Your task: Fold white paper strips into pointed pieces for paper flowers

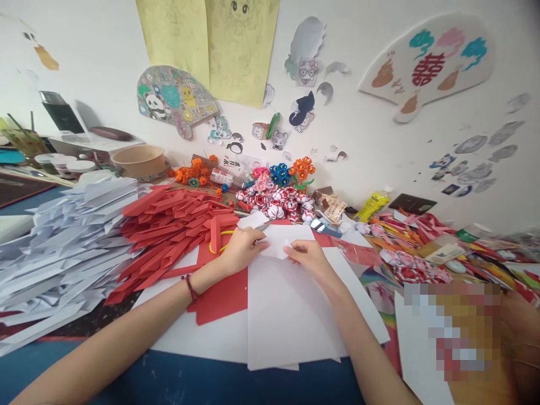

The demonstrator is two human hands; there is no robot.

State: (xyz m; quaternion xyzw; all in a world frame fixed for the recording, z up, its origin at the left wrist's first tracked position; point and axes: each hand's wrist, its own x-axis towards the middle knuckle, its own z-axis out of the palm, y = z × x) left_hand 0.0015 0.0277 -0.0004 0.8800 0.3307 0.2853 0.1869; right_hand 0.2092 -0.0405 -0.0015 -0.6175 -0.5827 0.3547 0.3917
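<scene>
Both hands meet over a stack of white sheets [291, 315] at the middle of the table. My left hand [243, 247], with a dark red bracelet at the wrist, pinches the left side of a small white paper piece [276, 247]. The right side of that piece is between the thumb and fingers of my right hand [306, 254]. Red paper [223, 301] lies under the sheets, left of them. Near my left hand are a yellow scissor handle [230, 232] and a folded red strip [215, 233].
Piles of folded white strips [80, 242] and red strips [169, 236] cover the left. Red-and-white paper flowers [291, 203] stand behind the hands. Sunglasses [323, 226] lie behind my right hand. Another person's arm [523, 332] is at the right edge.
</scene>
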